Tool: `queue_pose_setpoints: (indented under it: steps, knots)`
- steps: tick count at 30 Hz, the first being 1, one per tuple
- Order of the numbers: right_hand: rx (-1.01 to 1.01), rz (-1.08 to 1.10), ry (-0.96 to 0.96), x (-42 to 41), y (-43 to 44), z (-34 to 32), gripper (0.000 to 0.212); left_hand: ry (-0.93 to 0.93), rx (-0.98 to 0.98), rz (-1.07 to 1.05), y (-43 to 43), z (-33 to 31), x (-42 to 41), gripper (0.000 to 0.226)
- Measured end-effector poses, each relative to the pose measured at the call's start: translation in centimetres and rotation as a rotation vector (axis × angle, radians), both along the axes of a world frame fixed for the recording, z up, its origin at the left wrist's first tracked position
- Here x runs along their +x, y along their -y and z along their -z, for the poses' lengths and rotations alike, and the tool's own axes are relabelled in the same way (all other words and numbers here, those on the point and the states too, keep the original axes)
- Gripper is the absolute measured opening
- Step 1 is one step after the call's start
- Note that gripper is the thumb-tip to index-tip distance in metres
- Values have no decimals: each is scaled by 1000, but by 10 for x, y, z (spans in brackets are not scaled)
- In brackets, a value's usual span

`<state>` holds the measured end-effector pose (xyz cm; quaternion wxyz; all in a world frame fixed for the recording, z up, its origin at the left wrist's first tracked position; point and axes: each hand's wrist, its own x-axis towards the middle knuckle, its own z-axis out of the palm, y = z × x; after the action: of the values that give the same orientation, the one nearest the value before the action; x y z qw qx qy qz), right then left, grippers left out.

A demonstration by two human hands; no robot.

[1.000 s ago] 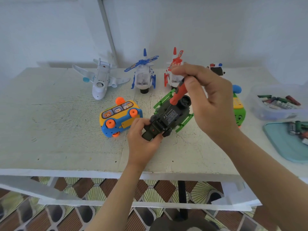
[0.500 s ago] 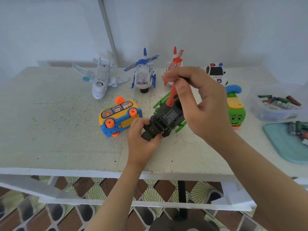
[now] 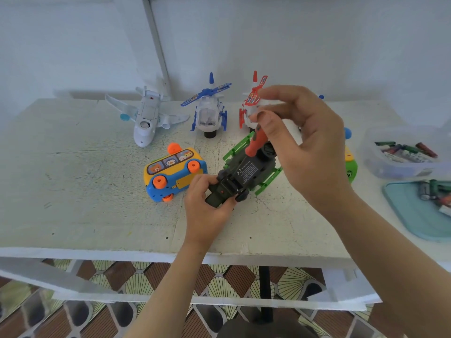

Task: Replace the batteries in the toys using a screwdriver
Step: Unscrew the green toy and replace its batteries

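Note:
A dark green toy vehicle (image 3: 244, 173) with bright green side rails lies upside down in the middle of the white table (image 3: 85, 203). My left hand (image 3: 207, 211) grips its near end. My right hand (image 3: 302, 142) holds the orange-handled screwdriver (image 3: 256, 142) upright between thumb and fingers, with its tip down on the toy's underside. The screwdriver's tip and the screw are too small to make out.
A yellow and blue toy bus (image 3: 173, 174) lies on its side just left of my left hand. A white plane (image 3: 146, 118), a blue helicopter (image 3: 208, 113) and a red helicopter (image 3: 253, 103) stand at the back. A green toy (image 3: 351, 167), a clear tub of batteries (image 3: 405, 152) and a teal lid (image 3: 419, 211) with batteries are at the right.
My right hand has shifted its grip on the screwdriver handle, with the fingers spread wider now. The handle has stayed over the toy. My left hand and the toy have kept still.

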<state>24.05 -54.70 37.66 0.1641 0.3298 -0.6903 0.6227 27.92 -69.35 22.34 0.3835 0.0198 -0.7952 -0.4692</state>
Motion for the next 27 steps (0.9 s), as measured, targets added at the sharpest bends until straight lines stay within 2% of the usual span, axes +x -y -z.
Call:
queue_pose_setpoints:
  steps: [6,11,13,20,23,27]
  knots:
    - [86,-2,22,-3,1,0,25,-3,-6,4,-1,-2,1,41]
    - [94,119,-91,-3,2,0,12,-7,-17,4,0,-2,1,42]
    - [101,142,-128,-3,1,0,13,-8,-18,4,0,-2,1,42]
    - [142,37,-64,-5,-2,-2,19,-7,-16,5,-1,-2,0,41]
    - [61,-64,17,-6,-2,-1,20,-7,-16,6,0,-2,1,40]
    - [1,-83,43,-6,-1,-3,15,-4,-17,4,-1,-2,1,41]
